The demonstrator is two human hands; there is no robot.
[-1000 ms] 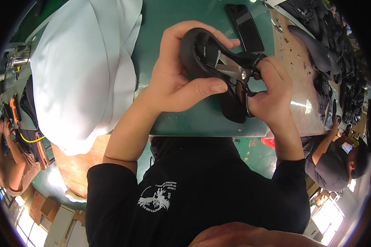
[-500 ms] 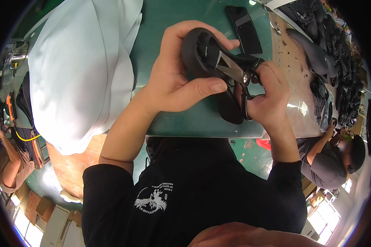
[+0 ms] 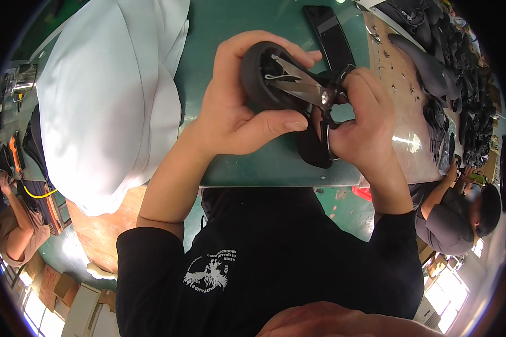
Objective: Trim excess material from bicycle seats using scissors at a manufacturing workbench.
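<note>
In the upper middle of the frame, the left hand [image 3: 236, 115] was curled around a matte black, rounded, hollow piece shaped like a bicycle saddle [image 3: 249, 68], its thumb along the lower edge and its fingers bent around the far side. The right hand [image 3: 366, 119], right of centre, was closed on the dark looped handles of a pair of steel-bladed scissors [image 3: 324, 98]; how far its thumb went through the lower loop could not be told.

The blades stood apart, their tips inside the hollow, near a thin pale strip or thread too small to make out. Because they pointed toward the palm side of the left hand, a slip of the black piece in that grip could have sent a tip toward the curled fingers. A close with the blades askew could have nicked the rim or inner wall rather than anything loose. The piece was held above the glossy green tabletop [image 3: 236, 169], so a loosened left grip could also have dropped it near the flat black phone [image 3: 330, 36] at upper centre-right.
</note>
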